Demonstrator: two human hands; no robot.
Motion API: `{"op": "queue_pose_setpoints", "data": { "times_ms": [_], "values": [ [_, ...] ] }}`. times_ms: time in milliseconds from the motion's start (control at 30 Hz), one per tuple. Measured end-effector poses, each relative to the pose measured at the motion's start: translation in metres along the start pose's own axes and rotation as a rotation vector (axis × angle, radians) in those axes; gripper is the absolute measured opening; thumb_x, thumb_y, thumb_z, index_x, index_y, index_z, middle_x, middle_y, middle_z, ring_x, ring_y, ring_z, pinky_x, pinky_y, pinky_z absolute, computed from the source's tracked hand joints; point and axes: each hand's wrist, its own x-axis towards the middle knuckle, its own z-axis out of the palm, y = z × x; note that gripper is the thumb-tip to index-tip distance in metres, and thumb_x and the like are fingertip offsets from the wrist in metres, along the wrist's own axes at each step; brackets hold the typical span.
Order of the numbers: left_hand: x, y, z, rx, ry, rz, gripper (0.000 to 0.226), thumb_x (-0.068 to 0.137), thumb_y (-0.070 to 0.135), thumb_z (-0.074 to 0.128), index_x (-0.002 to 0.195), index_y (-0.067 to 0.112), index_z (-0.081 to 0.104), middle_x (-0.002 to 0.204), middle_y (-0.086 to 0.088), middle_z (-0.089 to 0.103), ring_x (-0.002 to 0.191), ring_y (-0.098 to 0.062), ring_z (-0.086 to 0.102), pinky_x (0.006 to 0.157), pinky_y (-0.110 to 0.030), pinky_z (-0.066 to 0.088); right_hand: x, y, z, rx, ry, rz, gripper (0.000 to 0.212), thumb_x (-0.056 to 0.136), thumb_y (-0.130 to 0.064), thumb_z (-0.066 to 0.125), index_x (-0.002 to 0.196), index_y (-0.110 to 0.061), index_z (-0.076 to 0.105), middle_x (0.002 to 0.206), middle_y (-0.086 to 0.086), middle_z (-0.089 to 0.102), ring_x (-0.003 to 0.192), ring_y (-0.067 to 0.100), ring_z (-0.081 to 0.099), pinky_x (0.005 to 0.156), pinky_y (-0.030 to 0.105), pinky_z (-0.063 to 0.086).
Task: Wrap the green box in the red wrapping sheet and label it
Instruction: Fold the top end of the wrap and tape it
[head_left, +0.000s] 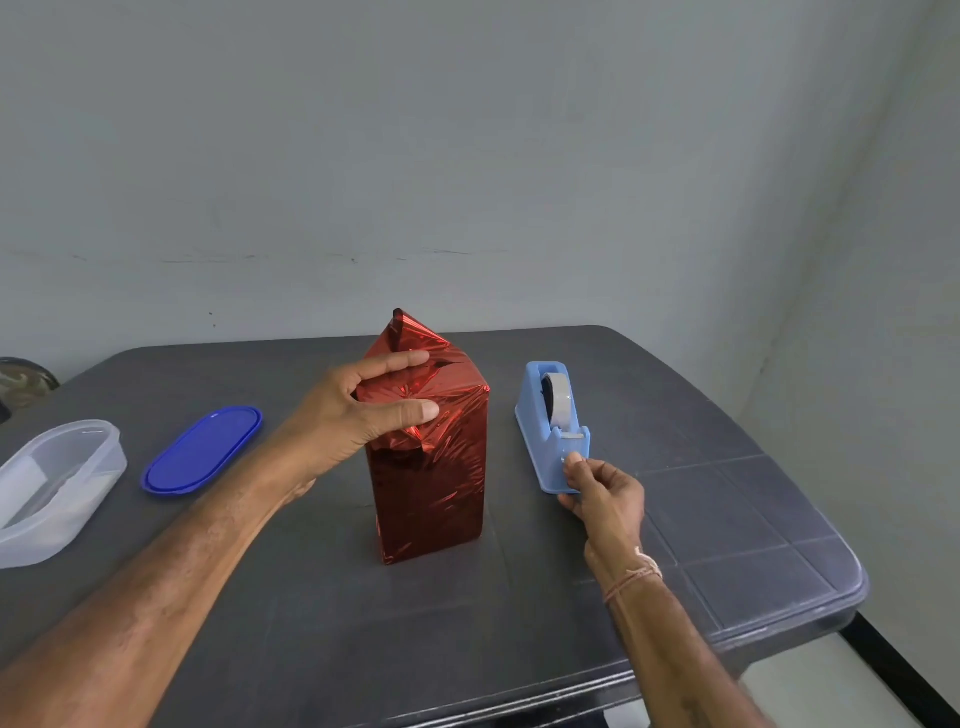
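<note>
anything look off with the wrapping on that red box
Yes: on top of the upright shiny red foil-wrapped box, a pointed flap sticks up unfolded, and the foil is crumpled where the left hand presses it.

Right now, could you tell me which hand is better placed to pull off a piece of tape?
The right hand: it pinches at the dispenser's cutter end, while the left hand presses the folded wrap down on the box.
</note>
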Motion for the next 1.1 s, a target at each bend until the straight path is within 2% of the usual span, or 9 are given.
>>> {"op": "queue_pose_setpoints", "data": {
  "times_ms": [133,300,400,533,633,733,867,967,1100],
  "values": [
    [0.001,0.001,0.000,0.004,-0.004,-0.003,0.061,0.069,0.027,0.088,0.126,0.040,0.070,0.119,0.018,0.073,0.101,0.010,0.068,0.074,0.000,0.049,-0.003,0.008,0.000,-0.096,0.064,-0.022,0.017,0.087,-0.018,0.079,0.075,-0.007,0.074,0.083,0.012,0.076,0.066,0.015,0.072,0.079,0.036,0.063],
    [-0.001,0.001,-0.001,0.009,0.008,-0.006,0.059,0.072,0.023,0.089,0.126,0.038,0.071,0.113,0.019,0.075,0.099,0.010,0.069,0.074,0.000,0.047,-0.017,-0.008,-0.009,-0.010,-0.190,0.043,0.024,0.097,-0.026,0.068,0.091,-0.003,0.071,0.093,0.011,0.072,0.086,0.018,0.068,0.076,0.034,0.062],
    [0.001,0.000,0.000,0.001,0.002,-0.005,0.058,0.074,0.018,0.088,0.126,0.035,0.070,0.108,0.021,0.076,0.099,0.005,0.071,0.074,-0.002,0.048,-0.030,-0.040,-0.007,-0.001,-0.354,-0.118,0.027,0.100,-0.027,0.062,0.092,-0.003,0.069,0.090,0.008,0.070,0.088,0.017,0.065,0.070,0.029,0.056],
    [-0.001,0.000,-0.001,0.003,-0.005,-0.001,0.054,0.077,0.016,0.087,0.124,0.036,0.070,0.100,0.034,0.073,0.094,0.015,0.068,0.072,0.000,0.046,-0.045,-0.118,0.010,-0.091,-0.612,-0.461,0.032,0.101,-0.031,0.062,0.096,0.000,0.063,0.085,0.007,0.062,0.081,0.016,0.060,0.075,0.029,0.051],
    [-0.002,0.001,-0.001,0.009,0.004,-0.010,0.056,0.075,0.019,0.090,0.124,0.038,0.071,0.107,0.024,0.075,0.097,0.006,0.071,0.077,-0.006,0.051,-0.054,-0.170,0.034,-0.295,-0.835,-0.640,0.024,0.101,-0.027,0.063,0.094,-0.004,0.062,0.085,0.011,0.061,0.078,0.014,0.057,0.071,0.023,0.048],
    [-0.002,0.001,-0.002,0.025,-0.008,-0.015,0.055,0.076,0.020,0.089,0.123,0.040,0.070,0.109,0.017,0.077,0.102,-0.002,0.073,0.086,-0.014,0.055,-0.049,-0.194,0.065,-0.582,-1.018,-0.781,0.015,0.100,-0.022,0.065,0.094,-0.008,0.063,0.088,0.013,0.065,0.080,0.014,0.058,0.073,0.028,0.049],
    [-0.002,0.000,-0.003,0.053,-0.007,-0.016,0.054,0.074,0.028,0.091,0.120,0.046,0.070,0.114,0.019,0.076,0.111,0.001,0.068,0.097,-0.019,0.050,-0.039,-0.199,0.092,-0.771,-1.134,-0.850,0.015,0.098,-0.024,0.068,0.094,-0.010,0.065,0.091,0.014,0.068,0.083,0.024,0.063,0.075,0.026,0.049],
    [-0.001,-0.003,-0.004,0.068,0.010,-0.025,0.058,0.070,0.036,0.093,0.122,0.047,0.069,0.119,0.020,0.073,0.117,0.003,0.064,0.109,-0.029,0.044,-0.039,-0.200,0.101,-0.824,-1.177,-0.855,0.012,0.098,-0.026,0.068,0.090,-0.016,0.065,0.089,0.011,0.068,0.079,0.014,0.060,0.075,0.025,0.048],
    [-0.001,-0.003,-0.004,0.056,0.004,-0.024,0.058,0.071,0.035,0.092,0.123,0.043,0.069,0.119,0.019,0.073,0.113,0.004,0.066,0.106,-0.028,0.048,-0.039,-0.204,0.104,-0.814,-1.254,-0.824,0.009,0.098,-0.023,0.067,0.090,-0.022,0.063,0.084,0.004,0.065,0.078,0.008,0.057,0.076,0.024,0.048]
  ]
}}
